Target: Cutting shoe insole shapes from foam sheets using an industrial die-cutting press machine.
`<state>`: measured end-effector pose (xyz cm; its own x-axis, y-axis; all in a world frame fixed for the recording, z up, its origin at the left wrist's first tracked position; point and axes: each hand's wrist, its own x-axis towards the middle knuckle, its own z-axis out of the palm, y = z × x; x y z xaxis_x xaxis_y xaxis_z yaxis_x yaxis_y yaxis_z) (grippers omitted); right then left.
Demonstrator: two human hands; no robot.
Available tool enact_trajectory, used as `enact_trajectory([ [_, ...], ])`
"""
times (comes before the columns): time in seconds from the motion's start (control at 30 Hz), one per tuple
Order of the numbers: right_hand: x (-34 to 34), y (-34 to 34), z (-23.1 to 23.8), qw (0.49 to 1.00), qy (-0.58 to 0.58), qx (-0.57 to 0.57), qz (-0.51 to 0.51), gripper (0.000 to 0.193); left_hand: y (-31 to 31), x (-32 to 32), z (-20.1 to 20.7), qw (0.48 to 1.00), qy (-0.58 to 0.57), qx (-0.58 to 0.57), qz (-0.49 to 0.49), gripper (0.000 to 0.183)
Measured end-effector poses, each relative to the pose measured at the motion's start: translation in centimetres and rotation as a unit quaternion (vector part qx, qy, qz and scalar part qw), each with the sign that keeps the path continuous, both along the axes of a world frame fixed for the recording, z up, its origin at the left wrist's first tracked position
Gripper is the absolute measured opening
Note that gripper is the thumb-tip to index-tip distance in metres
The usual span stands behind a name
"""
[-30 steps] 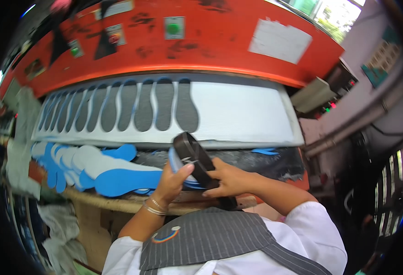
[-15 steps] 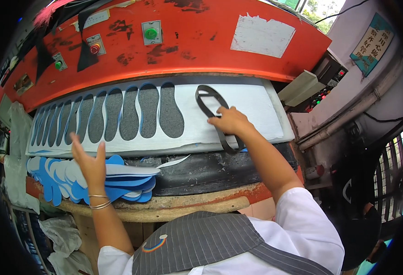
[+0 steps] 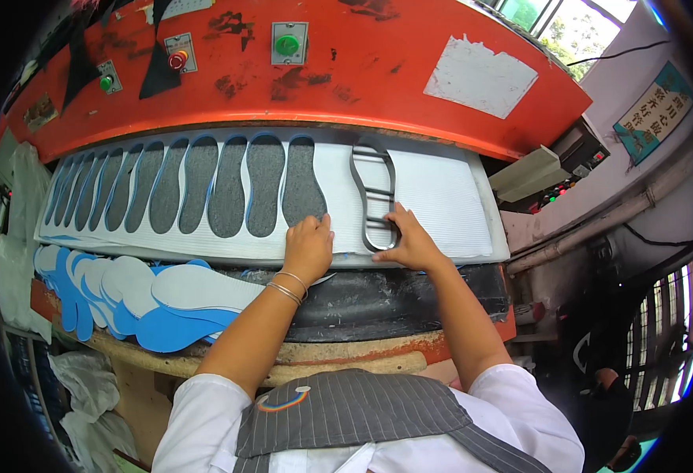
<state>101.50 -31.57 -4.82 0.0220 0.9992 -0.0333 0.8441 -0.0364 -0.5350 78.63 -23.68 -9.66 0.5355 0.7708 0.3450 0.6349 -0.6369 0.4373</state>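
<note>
A dark insole-shaped cutting die (image 3: pixel 379 191) with crossbars stands flat on a ribbed white sheet (image 3: pixel 441 193). My right hand (image 3: pixel 414 243) grips the die's near end, thumb at the bottom and fingers along its right side. My left hand (image 3: pixel 308 251) rests at the heel of the rightmost insole-shaped cut-out (image 3: pixel 302 181), fingers curled down and pressed together. Whether they pinch the sheet's edge is hidden. A row of cut-outs with blue edges and grey showing inside runs to the left. Below it lies a pile of blue and white insoles (image 3: pixel 204 290).
Behind the sheet rises a red machine beam (image 3: pixel 346 87) with green and red buttons. A black ledge (image 3: pixel 354 307) and a worn wooden edge (image 3: pixel 346 364) run along the front. To the right stands a control box (image 3: pixel 575 158) with lit buttons.
My left hand has moved right, from above the insole pile to the last cut-out, and its fingers have closed. The die, tilted before, now stands flat with my right hand at its near end.
</note>
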Motion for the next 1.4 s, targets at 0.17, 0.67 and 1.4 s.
enact_trajectory([
  [0.17,-3.3,4.5,-0.5,0.992,0.113,0.049,0.015,0.089,0.0,-0.3,0.8,0.999,-0.027,-0.019,-0.039,0.035],
  [0.67,-4.2,4.9,-1.0,0.997,0.072,0.014,-0.01,0.088,0.4,-1.3,1.2,0.996,-0.068,-0.031,-0.053,0.034],
  [1.4,-20.4,10.1,19.9,0.93,0.06,0.352,-0.084,0.039,19.4,-43.0,18.1,0.823,-0.328,0.189,0.423,0.06],
])
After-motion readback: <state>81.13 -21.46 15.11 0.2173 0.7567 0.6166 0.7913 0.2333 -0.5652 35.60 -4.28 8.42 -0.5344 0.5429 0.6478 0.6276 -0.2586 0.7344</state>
